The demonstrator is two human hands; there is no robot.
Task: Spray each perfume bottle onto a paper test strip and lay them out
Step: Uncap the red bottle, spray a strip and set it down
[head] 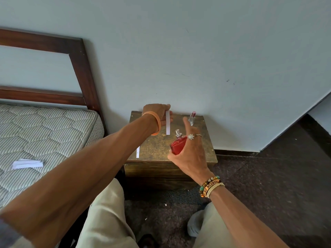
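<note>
- As we look down from head height, we see a small brown bedside table against a pale wall, with a bed to its left.
- Our left hand is raised over the back of the table. Its thumb and fingers pinch the top of a white paper strip, which hangs straight down.
- Our right hand grips a red perfume bottle above the middle of the table. The bottle is tilted, its silver spray top towards the strip. The forefinger is lifted straight, off the spray top, and the other fingers curl round the bottle.
- A small clear bottle with a pink cap stands at the back right corner.
- A second strip lies flat at the table's front left edge.
- A pile of spare strips lies on the striped mattress.
</note>
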